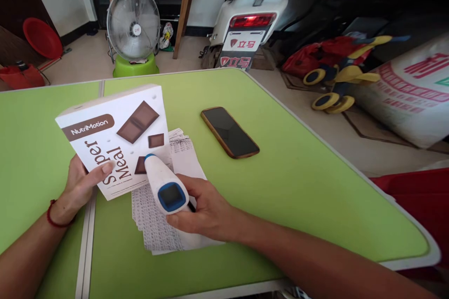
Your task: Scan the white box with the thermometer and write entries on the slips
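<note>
Holding rectangular carton (pixel 117 142), left hand (pixel 79 181); rounded plastic device (pixel 161 176), right hand (pixel 212 212).

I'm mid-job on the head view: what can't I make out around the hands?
All in the head view:
White box: its back, turned away, and most of the left hand's fingers behind it; the left thumb covers part of the large lettering.
Thermometer: its handle, mostly hidden by its body and the right hand.
Its screen: no reading legible, too dark.
Papers: writing too small; box and thermometer cover some.
</note>
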Tool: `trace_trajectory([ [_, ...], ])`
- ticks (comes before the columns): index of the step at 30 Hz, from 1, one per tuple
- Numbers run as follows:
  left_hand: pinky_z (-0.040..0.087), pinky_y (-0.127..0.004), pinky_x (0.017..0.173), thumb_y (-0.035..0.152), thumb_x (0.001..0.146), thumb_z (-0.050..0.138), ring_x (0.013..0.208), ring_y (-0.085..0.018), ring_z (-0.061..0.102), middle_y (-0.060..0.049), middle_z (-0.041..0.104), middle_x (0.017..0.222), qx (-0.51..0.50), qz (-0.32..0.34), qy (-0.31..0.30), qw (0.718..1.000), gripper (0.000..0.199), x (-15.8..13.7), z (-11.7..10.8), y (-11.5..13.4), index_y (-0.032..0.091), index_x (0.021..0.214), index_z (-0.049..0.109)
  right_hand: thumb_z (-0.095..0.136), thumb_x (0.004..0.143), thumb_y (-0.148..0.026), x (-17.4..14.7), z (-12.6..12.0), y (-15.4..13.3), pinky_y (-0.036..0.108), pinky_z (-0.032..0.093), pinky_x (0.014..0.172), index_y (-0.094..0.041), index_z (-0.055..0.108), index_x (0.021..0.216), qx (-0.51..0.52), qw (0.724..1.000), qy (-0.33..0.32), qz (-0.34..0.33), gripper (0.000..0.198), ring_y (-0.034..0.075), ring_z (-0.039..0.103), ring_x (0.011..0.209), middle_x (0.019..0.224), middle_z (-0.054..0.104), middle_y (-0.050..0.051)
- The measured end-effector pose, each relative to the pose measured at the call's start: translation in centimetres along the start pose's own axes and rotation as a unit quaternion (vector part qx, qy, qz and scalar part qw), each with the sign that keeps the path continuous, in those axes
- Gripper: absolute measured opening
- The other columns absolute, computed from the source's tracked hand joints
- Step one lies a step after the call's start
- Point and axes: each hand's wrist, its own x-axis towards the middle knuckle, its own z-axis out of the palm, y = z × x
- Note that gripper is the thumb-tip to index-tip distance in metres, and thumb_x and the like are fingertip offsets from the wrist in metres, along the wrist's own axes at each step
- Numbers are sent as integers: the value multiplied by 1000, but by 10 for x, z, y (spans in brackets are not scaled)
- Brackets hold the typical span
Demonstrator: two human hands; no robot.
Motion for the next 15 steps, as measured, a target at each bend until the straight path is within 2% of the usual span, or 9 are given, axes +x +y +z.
trace_trajectory([
  [4,60,-39,73,43,76,76,84,-25,68,-7,71,101,-18,35,50,998,32,2,4,5,21,99,69,67,68,-34,1,-10,-1,24,42,58,-20,60,85,-63,996,50,-36,23,12,49,62,72,60,-1],
  [7,57,-36,79,38,74,79,86,-22,66,-7,70,103,-23,79,126,989,28,7,7,9,19,89,67,63,74,-40,5,-24,-2,28,44,59,-19,62,93,-209,971,112,-37,29,17,57,67,78,66,4],
  [9,54,-34,86,30,70,82,94,-21,64,-6,68,102,-23,106,181,978,30,13,7,10,17,88,63,62,76,-42,10,-35,-1,30,43,60,-17,64,97,-365,919,151,-4,32,20,60,71,85,69,8],
  [11,51,-36,93,22,63,85,98,-20,62,-6,66,99,-29,123,234,964,39,20,4,9,16,90,57,62,78,-43,16,-45,0,32,41,60,-16,64,101,-504,846,164,62,35,25,64,78,95,71,12],
  [13,49,-38,95,18,55,85,97,-20,61,-3,65,96,-40,129,283,950,49,27,-1,7,17,91,51,58,84,-44,20,-52,1,32,38,58,-14,64,103,-590,783,149,133,36,28,65,82,100,70,14],
  [15,49,-40,96,16,49,85,96,-20,61,-2,63,94,-35,128,324,937,56,33,-7,5,18,91,48,51,89,-44,24,-57,2,31,36,56,-13,64,104,-632,742,128,182,36,29,66,83,103,69,15],
])
